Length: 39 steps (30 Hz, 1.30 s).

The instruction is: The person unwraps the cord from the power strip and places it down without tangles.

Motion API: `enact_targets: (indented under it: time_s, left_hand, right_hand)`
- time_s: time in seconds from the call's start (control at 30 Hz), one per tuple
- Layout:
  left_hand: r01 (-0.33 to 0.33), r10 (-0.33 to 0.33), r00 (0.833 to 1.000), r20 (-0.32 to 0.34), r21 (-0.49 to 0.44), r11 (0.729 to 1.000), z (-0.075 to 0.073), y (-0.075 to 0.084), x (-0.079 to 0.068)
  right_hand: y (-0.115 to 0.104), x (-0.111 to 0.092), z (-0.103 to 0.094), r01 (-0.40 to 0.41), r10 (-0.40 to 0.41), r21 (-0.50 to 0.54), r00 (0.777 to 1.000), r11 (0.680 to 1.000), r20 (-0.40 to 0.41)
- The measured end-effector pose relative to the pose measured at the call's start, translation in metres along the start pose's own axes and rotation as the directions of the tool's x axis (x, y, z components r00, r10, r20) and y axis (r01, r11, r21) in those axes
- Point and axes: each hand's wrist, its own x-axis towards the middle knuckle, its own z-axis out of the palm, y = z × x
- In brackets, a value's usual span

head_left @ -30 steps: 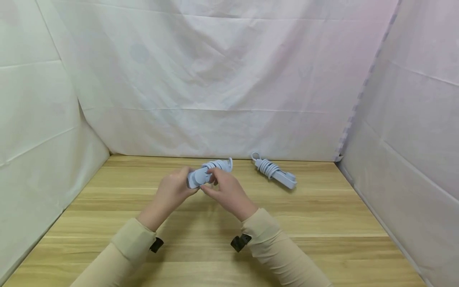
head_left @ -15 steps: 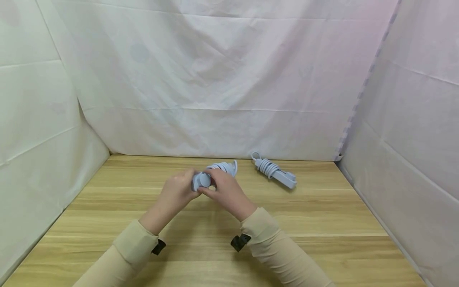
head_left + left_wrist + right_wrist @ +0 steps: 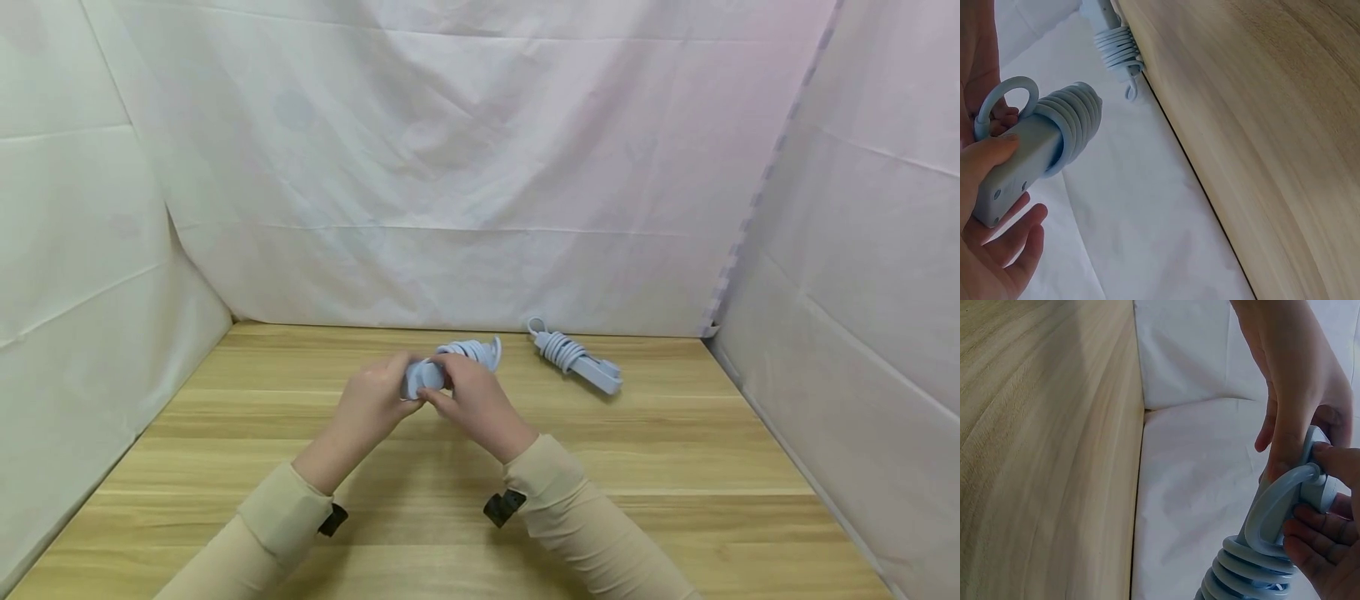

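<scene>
Both hands hold a pale blue-grey power strip (image 3: 1025, 156) up above the table, its cord (image 3: 1075, 115) wound in several turns round the body. My left hand (image 3: 371, 393) grips one end, with the thumb on the body in the left wrist view. At that same end, my right hand (image 3: 480, 404) pinches the round plug (image 3: 431, 375) between thumb and fingers. From the plug a loop of cord (image 3: 1266, 506) curves back to the coil in the right wrist view. Whether the plug sits in a socket is hidden by the fingers.
A second power strip (image 3: 596, 375) with wound cord lies on the wooden table (image 3: 637, 475), toward the back right. White cloth (image 3: 450, 167) hangs behind the table and along both sides. A black wrist mount (image 3: 504, 507) sits below the right sleeve.
The held power strip has turned so its plug end faces more toward the head camera, and it has shifted slightly right. My left hand moved right with it. The second strip stayed put.
</scene>
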Motion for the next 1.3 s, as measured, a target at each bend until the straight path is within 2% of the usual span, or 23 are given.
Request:
enact_targets:
  time_s: [0.17, 0.33, 0.5, 0.6, 0.7, 0.8, 0.93, 1.13, 1.3]
  left_hand:
    - [0.011, -0.010, 1.000, 0.026, -0.022, 1.000, 0.002, 0.001, 0.001]
    - [0.048, -0.045, 0.998, 0.047, -0.051, 0.998, 0.004, 0.002, 0.002]
    - [0.092, -0.086, 0.995, 0.053, -0.108, 0.990, 0.001, 0.005, 0.001]
    - [0.092, -0.085, 0.995, 0.052, -0.159, 0.983, -0.001, 0.006, 0.001]
    - [0.065, -0.059, 0.998, 0.038, -0.195, 0.979, -0.002, 0.006, 0.001]
    - [0.036, -0.033, 0.999, 0.018, -0.191, 0.981, -0.002, 0.006, 0.000]
    - [-0.013, 0.010, 1.000, -0.014, -0.173, 0.985, -0.002, 0.005, -0.001]
    - [-0.076, 0.069, 0.996, -0.055, -0.159, 0.984, -0.002, 0.002, -0.001]
    - [-0.117, 0.104, 0.991, -0.088, -0.156, 0.981, -0.002, 0.002, 0.000]
  right_hand:
    - [0.000, -0.002, 0.000, 0.000, 0.000, 0.016, 1.000, 1.000, -0.005]
    - [-0.002, -0.003, 0.001, 0.041, -0.041, 0.010, 0.999, 0.999, -0.031]
    - [-0.006, -0.006, 0.000, 0.087, -0.087, -0.014, 0.994, 0.996, -0.060]
    - [-0.009, -0.007, -0.002, 0.095, -0.096, -0.008, 0.993, 0.995, -0.068]
    - [-0.012, -0.008, -0.005, 0.084, -0.084, 0.003, 0.995, 0.996, -0.057]
    - [-0.012, -0.007, -0.006, 0.081, -0.081, 0.002, 0.996, 0.997, -0.038]
    - [-0.012, -0.009, -0.006, 0.120, -0.121, -0.027, 0.992, 0.992, -0.031]
    - [-0.014, -0.011, -0.007, 0.188, -0.193, -0.074, 0.979, 0.979, -0.065]
    - [-0.015, -0.011, -0.010, 0.203, -0.208, -0.088, 0.977, 0.975, -0.053]
